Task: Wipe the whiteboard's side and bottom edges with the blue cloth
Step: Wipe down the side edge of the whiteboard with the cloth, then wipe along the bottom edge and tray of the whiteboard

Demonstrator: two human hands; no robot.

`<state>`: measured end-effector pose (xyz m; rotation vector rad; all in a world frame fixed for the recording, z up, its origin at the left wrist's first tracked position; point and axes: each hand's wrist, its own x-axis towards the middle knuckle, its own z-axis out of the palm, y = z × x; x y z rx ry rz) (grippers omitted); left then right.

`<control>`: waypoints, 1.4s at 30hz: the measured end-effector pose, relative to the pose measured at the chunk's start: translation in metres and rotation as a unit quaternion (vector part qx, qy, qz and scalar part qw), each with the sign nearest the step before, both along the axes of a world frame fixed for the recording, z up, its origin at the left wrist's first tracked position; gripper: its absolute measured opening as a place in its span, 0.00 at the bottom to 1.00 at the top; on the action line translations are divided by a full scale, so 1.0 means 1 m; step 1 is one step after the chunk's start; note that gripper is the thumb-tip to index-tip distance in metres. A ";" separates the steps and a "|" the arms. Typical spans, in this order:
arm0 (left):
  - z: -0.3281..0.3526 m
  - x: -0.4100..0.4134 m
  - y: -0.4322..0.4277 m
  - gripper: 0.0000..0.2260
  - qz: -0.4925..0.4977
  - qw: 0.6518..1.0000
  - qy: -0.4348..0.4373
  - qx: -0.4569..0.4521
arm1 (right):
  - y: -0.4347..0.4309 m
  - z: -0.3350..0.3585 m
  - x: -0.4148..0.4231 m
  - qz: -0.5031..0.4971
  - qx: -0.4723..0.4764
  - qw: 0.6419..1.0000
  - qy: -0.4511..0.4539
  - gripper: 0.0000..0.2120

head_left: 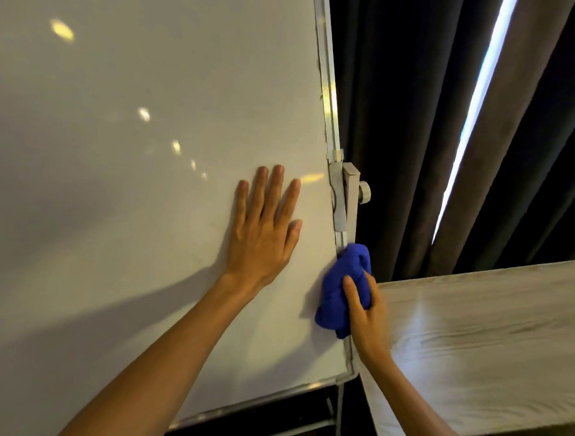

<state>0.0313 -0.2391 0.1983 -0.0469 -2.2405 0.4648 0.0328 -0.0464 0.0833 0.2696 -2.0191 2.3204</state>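
Note:
A large whiteboard [131,193] fills the left of the view, with a metal frame along its right side edge [328,103] and bottom edge [253,402]. My left hand [265,230] lies flat and open on the board's surface near the right edge. My right hand [364,312] grips a bunched blue cloth [337,287] and presses it against the lower part of the right side edge, just below the grey pivot bracket [342,200].
A round knob [364,192] sticks out of the bracket on the stand. A light wooden table [489,345] stands right of the board, close to my right forearm. Dark curtains [401,123] with a bright gap hang behind. Stand legs [332,417] show below the board.

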 end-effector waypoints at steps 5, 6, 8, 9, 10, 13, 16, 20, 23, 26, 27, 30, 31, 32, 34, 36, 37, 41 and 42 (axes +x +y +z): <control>0.000 0.001 0.002 0.29 0.014 1.000 -0.003 -0.004 | 0.025 -0.080 0.021 -0.013 0.068 0.989 -0.133 0.11; 0.000 0.001 0.001 0.29 0.016 1.000 -0.005 -0.004 | 0.031 -0.093 0.025 -0.014 0.086 0.984 -0.156 0.10; -0.001 0.002 0.000 0.29 0.015 1.000 -0.011 -0.007 | 0.037 -0.114 0.032 -0.027 0.098 0.977 -0.188 0.11; -0.001 0.004 -0.002 0.29 0.015 1.000 -0.014 -0.008 | 0.038 -0.116 0.035 -0.037 0.088 0.974 -0.205 0.12; 0.000 0.005 -0.003 0.29 0.013 1.000 -0.017 -0.008 | 0.036 -0.119 0.035 -0.052 0.067 0.972 -0.220 0.12; 0.002 0.011 -0.009 0.29 0.001 0.999 -0.034 -0.015 | 0.027 -0.128 0.037 -0.085 -0.071 0.942 -0.317 0.12; 0.000 0.025 -0.022 0.28 -0.015 0.997 -0.060 -0.037 | 0.007 -0.146 0.053 -0.079 -0.158 0.903 -0.391 0.11; -0.009 0.060 -0.058 0.27 -0.027 0.995 -0.085 -0.053 | -0.034 -0.138 0.069 -0.175 -0.300 0.850 -0.397 0.08; -0.014 0.092 -0.091 0.26 -0.030 0.992 -0.112 -0.041 | -0.071 -0.137 0.082 -0.236 -0.339 0.801 -0.433 0.11; -0.018 0.123 -0.128 0.27 -0.021 0.990 -0.132 -0.041 | -0.129 -0.132 0.115 -0.223 -0.337 0.805 -0.435 0.12; -0.019 0.134 -0.143 0.27 -0.018 0.990 -0.135 -0.039 | -0.154 -0.134 0.130 -0.216 -0.335 0.802 -0.446 0.16; -0.028 0.161 -0.186 0.28 -0.010 0.989 -0.138 -0.042 | -0.204 -0.129 0.165 -0.196 -0.333 0.790 -0.476 0.23; -0.031 0.168 -0.197 0.28 -0.013 0.990 -0.137 -0.043 | -0.206 -0.125 0.171 -0.192 -0.336 0.796 -0.466 0.24; -0.034 0.176 -0.211 0.27 -0.018 0.990 -0.132 -0.044 | -0.203 -0.121 0.172 -0.195 -0.336 0.802 -0.453 0.25; -0.039 0.186 -0.229 0.27 -0.034 0.991 -0.118 -0.049 | -0.180 -0.114 0.163 -0.213 -0.332 0.811 -0.432 0.27; -0.043 0.191 -0.239 0.27 -0.049 0.992 -0.107 -0.047 | -0.153 -0.106 0.151 -0.227 -0.312 0.824 -0.415 0.29; -0.045 0.194 -0.246 0.26 -0.054 0.992 -0.103 -0.046 | -0.149 -0.101 0.148 -0.232 -0.300 0.831 -0.406 0.30; -0.049 0.193 -0.257 0.26 -0.064 0.993 -0.087 -0.052 | -0.172 -0.094 0.154 -0.268 -0.249 0.839 -0.403 0.29; -0.050 0.193 -0.258 0.26 -0.066 0.993 -0.082 -0.056 | -0.183 -0.096 0.159 -0.275 -0.242 0.835 -0.411 0.29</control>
